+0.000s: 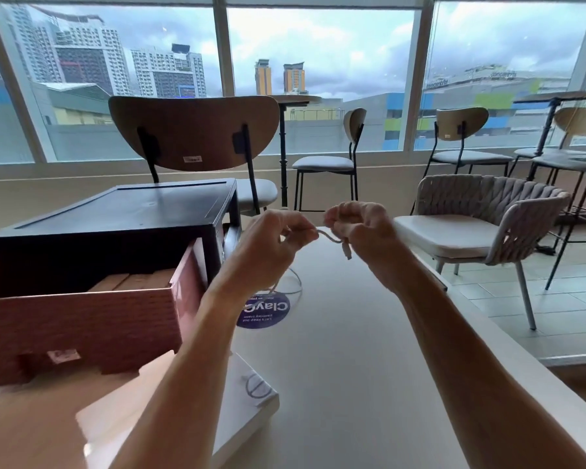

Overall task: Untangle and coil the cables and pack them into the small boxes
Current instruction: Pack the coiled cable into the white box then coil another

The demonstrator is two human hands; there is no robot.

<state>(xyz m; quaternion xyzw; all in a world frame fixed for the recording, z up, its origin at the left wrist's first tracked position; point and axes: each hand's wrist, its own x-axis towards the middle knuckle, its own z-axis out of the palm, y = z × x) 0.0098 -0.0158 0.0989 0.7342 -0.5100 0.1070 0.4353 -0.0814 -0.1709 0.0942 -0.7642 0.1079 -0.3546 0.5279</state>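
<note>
White cable stretched in a short span between both hands, raised above the bench. Left hand pinched shut on one part of the cable, fingertips together; right hand curled closed around the other part, with a small connector end hanging just below its fingers. Remaining length of cable dropping from the left hand and looping on the bench near a round blue sticker with white lettering. White small box, flat, bearing a drawn cable outline, lying on the bench under the left forearm. Reddish-brown drawer pulled out of a dark cabinet at left, wooden blocks visible inside it; contents otherwise unclear. Wooden-backed chair directly behind the cabinet. Woven grey armchair with a pale cushion at right, beside the bench edge. Further chairs and tall tables along the windows, with city buildings and a cloudy sky beyond.
</note>
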